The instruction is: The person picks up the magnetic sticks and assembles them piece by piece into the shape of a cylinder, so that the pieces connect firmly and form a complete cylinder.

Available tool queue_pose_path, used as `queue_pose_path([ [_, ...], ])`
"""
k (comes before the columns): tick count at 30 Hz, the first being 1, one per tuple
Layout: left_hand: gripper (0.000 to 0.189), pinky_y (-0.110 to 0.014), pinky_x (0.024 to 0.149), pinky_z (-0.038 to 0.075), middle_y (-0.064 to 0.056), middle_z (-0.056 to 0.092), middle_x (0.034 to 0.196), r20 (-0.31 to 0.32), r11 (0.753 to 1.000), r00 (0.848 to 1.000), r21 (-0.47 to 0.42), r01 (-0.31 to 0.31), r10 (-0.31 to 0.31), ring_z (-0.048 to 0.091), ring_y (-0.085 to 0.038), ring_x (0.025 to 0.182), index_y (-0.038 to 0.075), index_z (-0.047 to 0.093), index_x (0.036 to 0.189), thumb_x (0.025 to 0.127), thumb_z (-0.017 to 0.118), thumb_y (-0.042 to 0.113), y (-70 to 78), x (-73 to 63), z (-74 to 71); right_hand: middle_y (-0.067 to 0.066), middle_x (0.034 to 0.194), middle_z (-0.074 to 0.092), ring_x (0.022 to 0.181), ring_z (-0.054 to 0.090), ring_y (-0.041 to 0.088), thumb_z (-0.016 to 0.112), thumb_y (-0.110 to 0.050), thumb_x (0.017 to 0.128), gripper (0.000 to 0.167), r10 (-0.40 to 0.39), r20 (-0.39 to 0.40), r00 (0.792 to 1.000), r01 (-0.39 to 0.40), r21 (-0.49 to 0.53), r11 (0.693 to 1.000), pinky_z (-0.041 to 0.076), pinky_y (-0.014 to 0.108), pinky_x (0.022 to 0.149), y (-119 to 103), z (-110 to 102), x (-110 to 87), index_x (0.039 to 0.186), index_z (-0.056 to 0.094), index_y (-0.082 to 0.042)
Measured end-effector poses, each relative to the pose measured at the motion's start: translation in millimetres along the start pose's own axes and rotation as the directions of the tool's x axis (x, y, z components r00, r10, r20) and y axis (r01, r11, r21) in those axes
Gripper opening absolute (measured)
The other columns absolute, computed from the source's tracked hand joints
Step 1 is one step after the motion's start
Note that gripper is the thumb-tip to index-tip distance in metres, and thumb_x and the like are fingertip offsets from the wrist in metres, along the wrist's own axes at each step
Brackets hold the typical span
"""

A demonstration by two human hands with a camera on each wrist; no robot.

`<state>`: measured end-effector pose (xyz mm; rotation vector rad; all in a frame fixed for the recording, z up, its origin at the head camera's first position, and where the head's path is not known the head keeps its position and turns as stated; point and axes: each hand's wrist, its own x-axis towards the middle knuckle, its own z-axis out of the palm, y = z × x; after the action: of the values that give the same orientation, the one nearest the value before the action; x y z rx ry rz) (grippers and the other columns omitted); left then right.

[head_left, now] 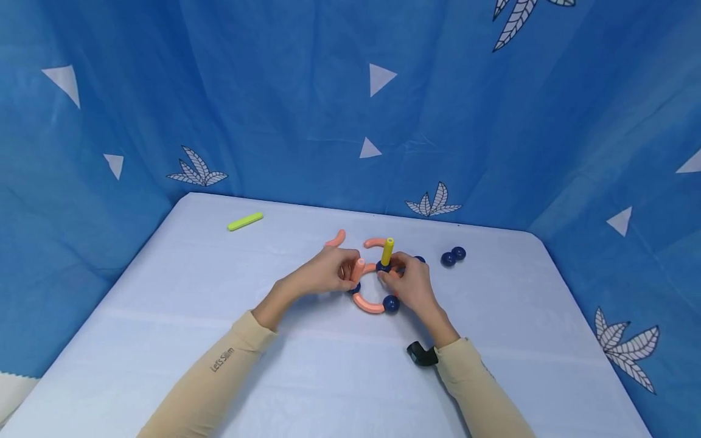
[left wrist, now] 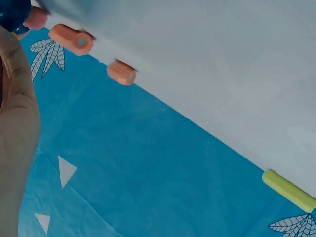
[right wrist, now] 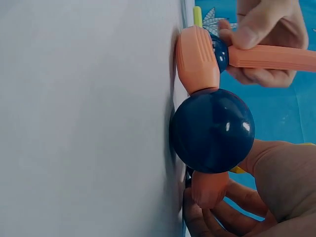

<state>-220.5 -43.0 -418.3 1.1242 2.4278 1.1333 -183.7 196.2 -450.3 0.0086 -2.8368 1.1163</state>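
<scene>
A ring of curved orange rods (head_left: 368, 305) and blue balls (head_left: 391, 304) lies on the white table. At its left side my left hand (head_left: 327, 271) pinches an orange rod (head_left: 358, 267) that stands up from a blue ball (right wrist: 220, 52). My right hand (head_left: 412, 281) is at the ring's far right side, its fingers and thumb around the blue ball (head_left: 383, 266) below an upright yellow rod (head_left: 387, 250). That hand (right wrist: 296, 182) partly hides the ring's right side. A large blue ball (right wrist: 213, 131) fills the middle of the right wrist view.
Loose curved orange rods (head_left: 336, 238) lie beyond the ring. Two blue balls (head_left: 448, 259) sit to the right, and another blue ball (head_left: 419, 259) shows behind my right hand. A yellow-green rod (head_left: 245, 221) lies at the far left. Blue cloth (head_left: 306, 121) hangs behind the table (head_left: 164, 286).
</scene>
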Motion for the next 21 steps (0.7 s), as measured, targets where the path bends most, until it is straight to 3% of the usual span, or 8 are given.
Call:
queue_pose_path([
  [5,0.020,-0.032,0.081,0.057,-0.002,0.073,0.096,0.024,0.998,0.998,0.013,0.065,-0.065,0.067,-0.012,0.087,0.011,0.071,0.100,0.088,0.081,-0.001,-10.4,-3.2,-13.1,0.009,0.103,0.075,0.095,0.067,0.024,0.084,-0.021,0.091,0.035,-0.013,0.000,1.000,0.013,0.018,1.000,0.056,0.038,0.080,2,1,0.0,0.121,0.074,-0.005],
  [8,0.016,-0.038,0.085,0.057,-0.011,0.073,0.102,-0.108,0.982,0.982,0.092,0.166,-0.155,0.068,-0.022,0.095,0.004,0.073,0.106,0.091,0.077,0.000,-24.1,-13.5,-40.5,0.009,0.104,0.075,0.095,0.066,0.024,0.084,-0.021,0.091,0.037,-0.004,0.004,1.000,0.004,0.024,1.000,0.057,0.037,0.080,2,1,0.6,0.123,0.073,-0.005],
  [10,0.014,-0.045,0.090,0.055,-0.018,0.073,0.105,-0.261,0.948,0.936,0.150,0.280,-0.235,0.067,-0.030,0.100,-0.001,0.071,0.107,0.094,0.074,0.002,-38.7,-25.0,-62.4,0.009,0.105,0.075,0.095,0.066,0.024,0.084,-0.021,0.092,0.038,0.004,0.007,1.000,-0.004,0.022,1.000,0.057,0.037,0.080,3,1,0.9,0.124,0.073,-0.005],
  [12,0.014,-0.051,0.093,0.051,-0.023,0.071,0.107,-0.426,0.891,0.850,0.179,0.416,-0.311,0.064,-0.038,0.104,-0.005,0.070,0.107,0.096,0.072,0.003,-57.5,-38.3,-82.7,0.010,0.105,0.075,0.095,0.066,0.024,0.084,-0.022,0.092,0.038,0.010,0.008,1.000,-0.010,0.021,1.000,0.057,0.036,0.079,3,1,0.7,0.124,0.072,-0.005],
  [14,0.018,-0.057,0.097,0.048,-0.028,0.069,0.112,-0.535,0.826,0.755,0.173,0.536,-0.378,0.059,-0.043,0.109,-0.009,0.069,0.111,0.097,0.068,0.003,-77.3,-49.3,-99.4,0.009,0.104,0.074,0.095,0.066,0.024,0.084,-0.022,0.092,0.038,0.018,0.007,1.000,-0.018,0.018,1.000,0.057,0.036,0.080,4,0,0.8,0.124,0.072,-0.006],
  [16,0.025,-0.059,0.099,0.046,-0.031,0.067,0.117,-0.590,0.764,0.689,0.180,0.620,-0.421,0.055,-0.046,0.111,-0.011,0.068,0.117,0.096,0.067,0.002,-94.8,-56.5,-111.3,0.009,0.102,0.074,0.094,0.065,0.023,0.084,-0.022,0.091,0.037,0.018,-0.001,1.000,-0.018,0.016,1.000,0.056,0.035,0.079,5,0,0.6,0.123,0.073,-0.005],
  [18,0.033,-0.059,0.100,0.046,-0.034,0.065,0.122,-0.592,0.711,0.662,0.202,0.674,-0.459,0.052,-0.047,0.114,-0.012,0.066,0.125,0.095,0.066,0.002,-109.7,-59.4,-119.3,0.009,0.102,0.074,0.093,0.065,0.023,0.084,-0.021,0.091,0.038,0.016,-0.002,1.000,-0.016,0.022,1.000,0.055,0.034,0.077,6,0,0.5,0.123,0.072,-0.005],
  [21,0.037,-0.059,0.100,0.046,-0.036,0.061,0.123,-0.562,0.673,0.669,0.249,0.697,-0.486,0.051,-0.048,0.115,-0.015,0.064,0.129,0.094,0.063,-0.002,-124.9,-61.4,-123.9,0.010,0.104,0.074,0.092,0.065,0.022,0.084,-0.020,0.090,0.039,0.005,0.009,1.000,-0.005,0.034,0.999,0.055,0.032,0.075,4,2,0.9,0.124,0.072,-0.004],
])
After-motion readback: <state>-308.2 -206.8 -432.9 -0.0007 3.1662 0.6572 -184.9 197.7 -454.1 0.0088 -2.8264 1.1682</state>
